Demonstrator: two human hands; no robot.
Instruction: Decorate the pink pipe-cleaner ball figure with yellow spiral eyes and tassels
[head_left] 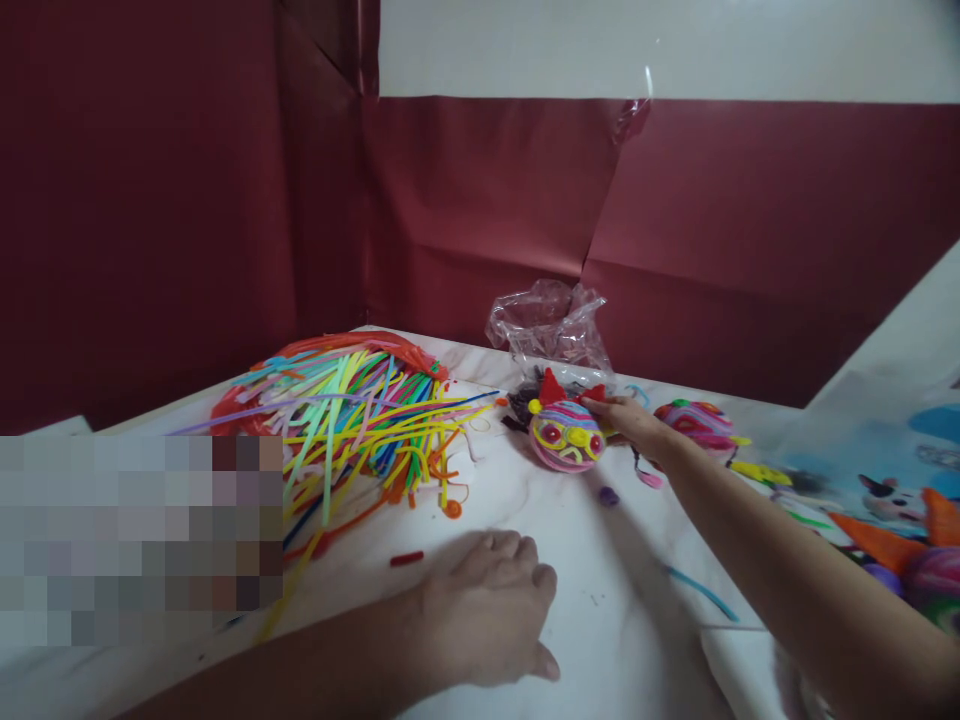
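Note:
My right hand (628,420) reaches far forward, its fingers at the right side of a round craft figure (567,438) with red ears, a yellow nose and ringed red eyes. The fingertips touch the figure near its right ear; the thumb is partly hidden. My left hand (491,605) rests palm down on the white table (600,640), fingers bent and thumb apart, with nothing visible in it. A short red piece (407,558) lies left of this hand. Beyond it, a purple pompom (608,496) sits in front of the figure.
Many coloured pipe cleaners (375,420) spread over the left side. Behind the figure stands a clear plastic bag (551,325). Another striped craft piece (694,425) lies to the right, and one with orange ears (930,580) is at the right edge. A blue pipe cleaner (703,592) lies nearer.

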